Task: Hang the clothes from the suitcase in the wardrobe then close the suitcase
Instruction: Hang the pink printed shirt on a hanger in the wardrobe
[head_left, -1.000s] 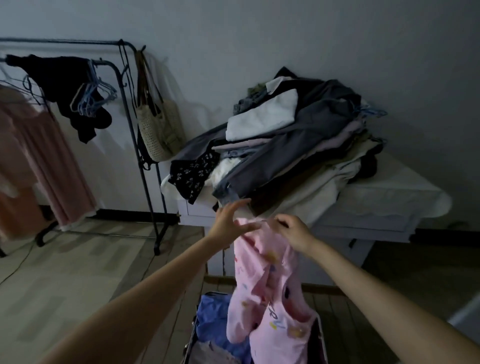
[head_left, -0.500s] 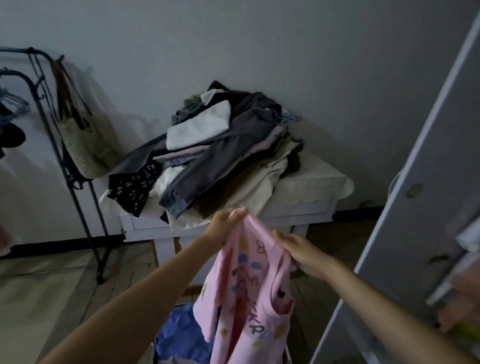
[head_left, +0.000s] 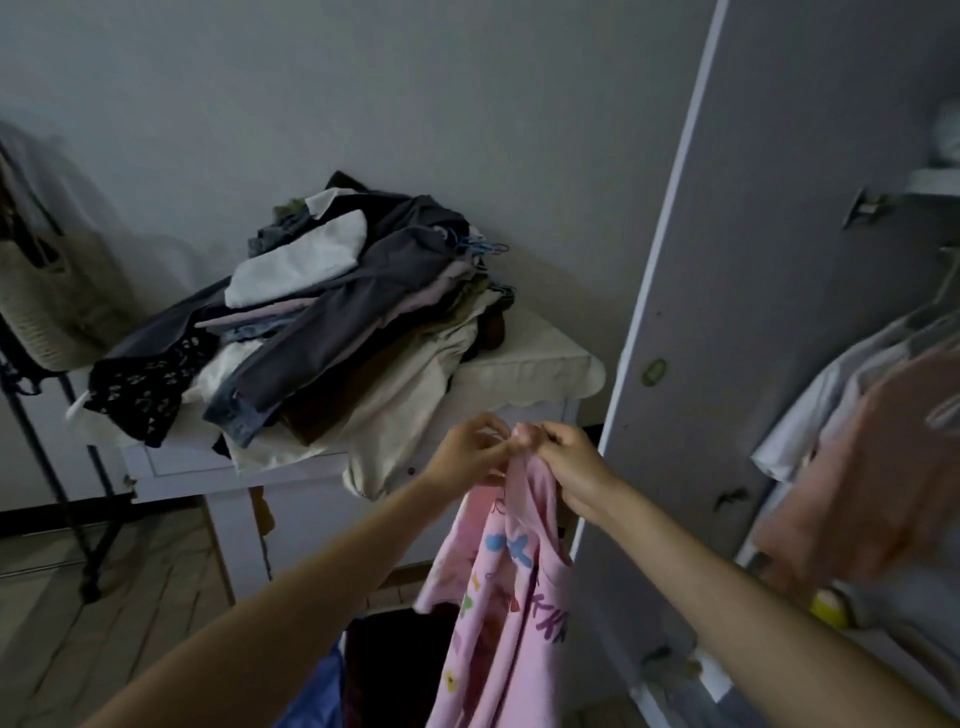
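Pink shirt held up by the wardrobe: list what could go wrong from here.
1. Both the left hand and right hand only pinch the pink shirt at its top edge; it might slip back down.
2. No hanger shows in either hand, so hanging may stall.
3. The wardrobe door stands close beside the shirt, and the fabric could brush or catch on its edge.

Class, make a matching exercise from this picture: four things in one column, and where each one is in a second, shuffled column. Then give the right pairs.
Things
1. pink top
2. clothes pile
3. woven bag
4. wardrobe door

Places
A. far left, hanging
B. on the white table
C. held up by both hands
D. right of the hands, open

Pairs: 1-C, 2-B, 3-A, 4-D
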